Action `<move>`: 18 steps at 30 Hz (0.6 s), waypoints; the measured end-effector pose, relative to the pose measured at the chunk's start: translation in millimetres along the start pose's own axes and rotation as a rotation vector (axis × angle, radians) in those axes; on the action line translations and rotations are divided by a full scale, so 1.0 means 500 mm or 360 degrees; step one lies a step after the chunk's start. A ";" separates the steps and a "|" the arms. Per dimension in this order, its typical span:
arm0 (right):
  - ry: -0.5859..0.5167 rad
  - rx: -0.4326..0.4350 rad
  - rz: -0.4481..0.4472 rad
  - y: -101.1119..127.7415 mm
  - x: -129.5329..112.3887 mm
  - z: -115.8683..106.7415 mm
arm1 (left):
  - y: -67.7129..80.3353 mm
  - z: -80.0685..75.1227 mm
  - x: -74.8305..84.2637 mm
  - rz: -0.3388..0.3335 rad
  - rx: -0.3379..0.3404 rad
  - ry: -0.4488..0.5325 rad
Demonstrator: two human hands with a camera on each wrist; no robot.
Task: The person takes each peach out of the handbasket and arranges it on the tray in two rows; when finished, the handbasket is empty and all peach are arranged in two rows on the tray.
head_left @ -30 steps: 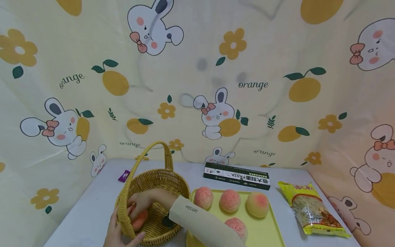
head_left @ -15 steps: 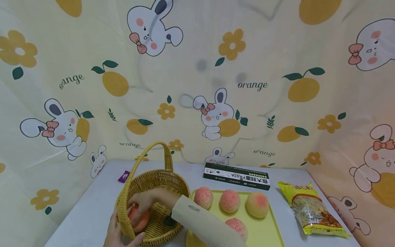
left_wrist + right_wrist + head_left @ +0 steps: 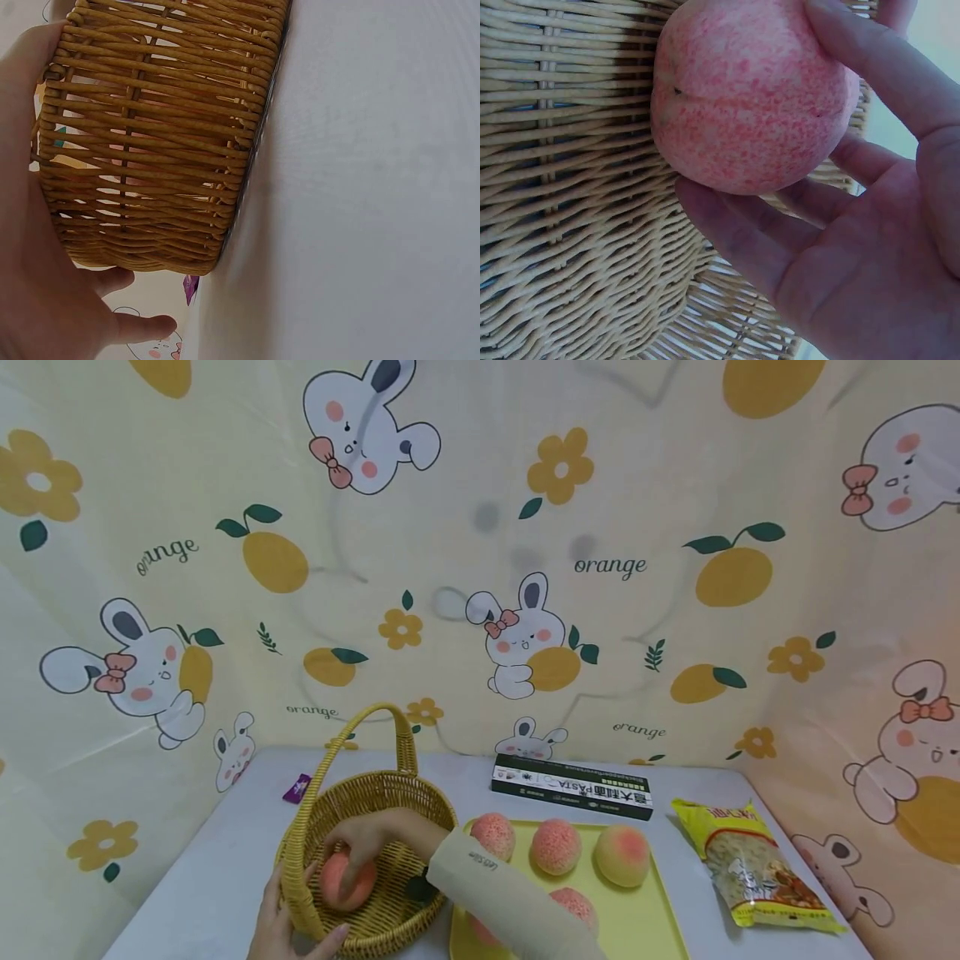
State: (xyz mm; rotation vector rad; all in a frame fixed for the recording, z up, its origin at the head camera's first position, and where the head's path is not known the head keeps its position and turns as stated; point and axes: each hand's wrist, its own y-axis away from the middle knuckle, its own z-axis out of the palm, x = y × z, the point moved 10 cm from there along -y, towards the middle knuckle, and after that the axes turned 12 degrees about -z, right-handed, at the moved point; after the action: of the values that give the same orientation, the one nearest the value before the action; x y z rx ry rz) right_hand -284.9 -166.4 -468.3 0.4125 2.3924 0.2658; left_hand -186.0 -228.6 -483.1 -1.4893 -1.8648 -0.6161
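A pink peach (image 3: 347,882) lies inside the wicker basket (image 3: 390,793), low on its left side. My right hand (image 3: 352,858) reaches in from the right in a cream sleeve and holds that peach. In the right wrist view the peach (image 3: 754,94) sits between my thumb and fingers (image 3: 742,232), against the basket weave (image 3: 562,225). My left hand (image 3: 296,920) holds the near outer wall of the basket. Its palm (image 3: 34,292) lies against the woven side (image 3: 157,127).
A yellow tray (image 3: 652,927) right of the basket carries several peaches (image 3: 556,846). Behind it lies a dark pasta box (image 3: 572,787); a yellow snack bag (image 3: 753,864) lies at the right. A purple wrapper (image 3: 297,787) sits behind the basket. Printed cloth walls the table (image 3: 375,187).
My right hand has drawn back to the right inside the basket, so more of the peach shows. The left hand has stayed on the basket wall.
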 end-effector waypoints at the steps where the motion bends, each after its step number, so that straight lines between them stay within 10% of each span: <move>1: -0.0014 0.0008 -0.0005 0.002 0.001 -0.001 | 0.000 0.000 0.000 -0.0005 -0.0001 0.0007; 18: -0.0083 0.0250 -0.0057 0.041 0.023 -0.061 | -0.004 0.004 -0.001 -0.0042 -0.0069 -0.0015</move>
State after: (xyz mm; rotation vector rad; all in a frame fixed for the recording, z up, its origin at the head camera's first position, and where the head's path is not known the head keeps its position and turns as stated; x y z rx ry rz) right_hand -308.8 -145.8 -446.4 0.4423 2.3749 0.0500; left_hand -188.3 -228.0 -484.5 -1.4995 -1.8922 -0.6670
